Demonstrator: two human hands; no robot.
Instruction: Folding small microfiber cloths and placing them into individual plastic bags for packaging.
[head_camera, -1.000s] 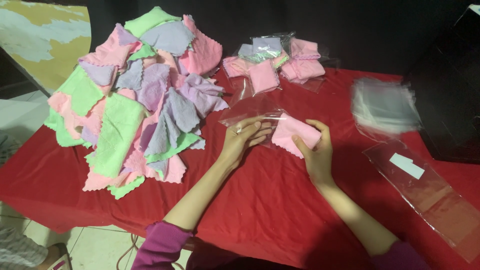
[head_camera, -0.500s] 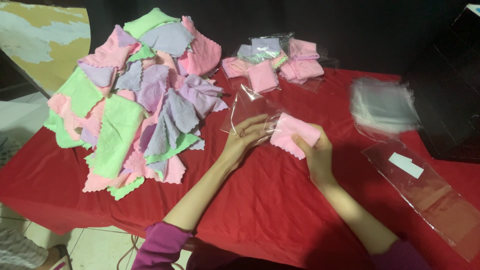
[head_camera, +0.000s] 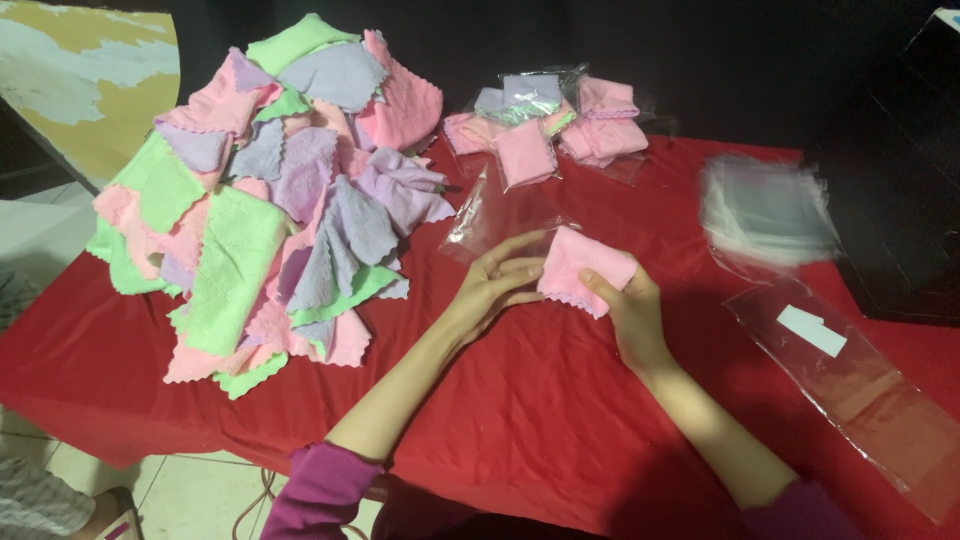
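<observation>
Both forearms reach forward, left hand (head_camera: 492, 288) fingers extended, right hand (head_camera: 630, 312) curled closed.

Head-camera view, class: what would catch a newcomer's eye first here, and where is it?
First, the big heap of cloths, pink, green and lilac, at the left of the red table. Then, at the middle, the right hand grips a folded pink cloth, with the left hand touching its edge by a clear bag.

The clear plastic bag (head_camera: 495, 215) has lifted off the red tablecloth (head_camera: 520, 440) since a second ago and now stands open toward the far edge, above the left hand (head_camera: 497, 285). The right hand (head_camera: 628, 305) has turned the folded pink cloth (head_camera: 582, 268) slightly toward it.
</observation>
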